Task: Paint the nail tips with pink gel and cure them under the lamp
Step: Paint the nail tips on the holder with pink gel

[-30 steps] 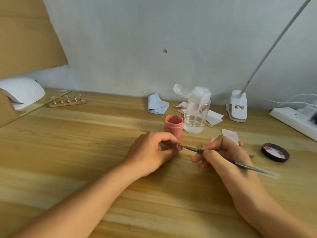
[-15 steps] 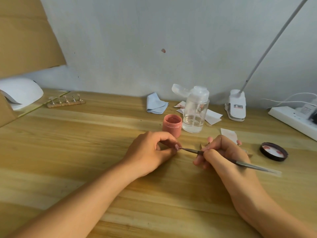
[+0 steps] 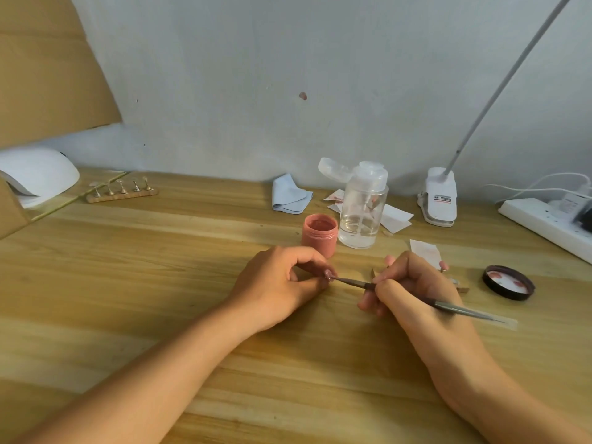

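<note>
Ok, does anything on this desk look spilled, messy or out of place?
A pink smear marks the grey wall. The round black lid lies upturned, pink-smeared inside, apart from the open pink jar. Nothing looks spilled.

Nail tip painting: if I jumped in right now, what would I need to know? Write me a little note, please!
Left hand pinches a nail tip between thumb and fingers.
Right hand holds the brush like a pen; its bristles touch that tip.
Pink gel pot stands open just behind the left hand; its lid lies inside up at right.
Rack of five tips sits by the white lamp at far left; too small to tell whether they are painted.
Done: pot opened, pink on the held tip.
Left: finish this coat, paint any others, cure under the lamp.
</note>
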